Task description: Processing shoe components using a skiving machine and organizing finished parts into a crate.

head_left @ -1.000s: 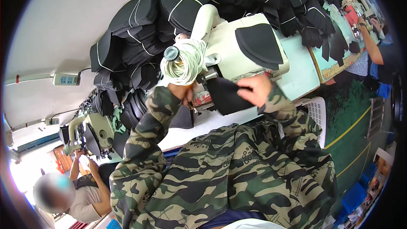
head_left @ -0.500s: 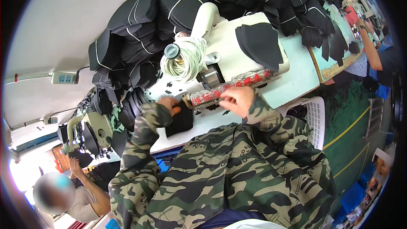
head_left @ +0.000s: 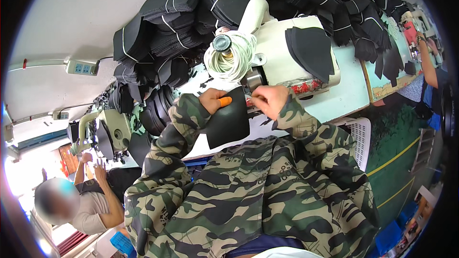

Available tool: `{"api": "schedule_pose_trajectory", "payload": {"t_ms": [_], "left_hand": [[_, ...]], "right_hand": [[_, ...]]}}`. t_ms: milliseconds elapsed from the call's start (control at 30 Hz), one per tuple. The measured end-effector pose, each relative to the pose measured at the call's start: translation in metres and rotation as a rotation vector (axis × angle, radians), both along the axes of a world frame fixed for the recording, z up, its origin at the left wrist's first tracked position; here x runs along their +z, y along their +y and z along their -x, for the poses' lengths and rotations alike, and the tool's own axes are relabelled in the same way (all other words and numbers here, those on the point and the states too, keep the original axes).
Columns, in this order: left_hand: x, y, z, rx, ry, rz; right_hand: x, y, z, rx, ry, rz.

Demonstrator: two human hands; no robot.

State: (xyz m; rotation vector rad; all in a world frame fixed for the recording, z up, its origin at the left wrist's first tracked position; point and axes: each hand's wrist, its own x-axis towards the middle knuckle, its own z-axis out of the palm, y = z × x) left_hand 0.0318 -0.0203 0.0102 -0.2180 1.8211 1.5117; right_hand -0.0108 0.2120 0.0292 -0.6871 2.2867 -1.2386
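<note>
My left hand (head_left: 213, 100), with an orange finger cover (head_left: 225, 101) on one finger, pinches a black curved sheet piece (head_left: 228, 124) by its upper edge. The piece is tilted in front of a cream sewing machine (head_left: 272, 62). Beside the piece's right edge, my right hand (head_left: 271, 101) has its fingers curled together at the front of the machine arm. Whatever those fingertips hold, if anything, is hidden. More black cut pieces (head_left: 310, 52) lie on top of the machine. A coil of white cord (head_left: 232, 59) hangs round a post on it.
Tied stacks of black pieces (head_left: 167, 24) are heaped behind the machine. Dark scraps lie on the pale tabletop (head_left: 351, 74). A white plastic basket (head_left: 361, 141) stands below right. Other people work at the left and far right, near a second machine (head_left: 112, 136) and further benches.
My left hand has lifted the black piece from the tabletop and brought it rightward, up against the machine. My right hand stays by the machine arm. The whole view has shifted slightly.
</note>
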Motion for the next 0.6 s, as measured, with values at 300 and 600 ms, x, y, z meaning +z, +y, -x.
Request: {"api": "schedule_pose_trajectory", "payload": {"t_ms": [300,600], "left_hand": [[-0.013,0.02,0.027,-0.084,0.516,-0.009],[-0.002,0.04,0.021,0.249,0.11,0.056]], "right_hand": [[0.004,0.016,0.026,0.067,0.48,-0.176],[0.016,0.014,0.027,0.122,0.273,-0.313]]}}
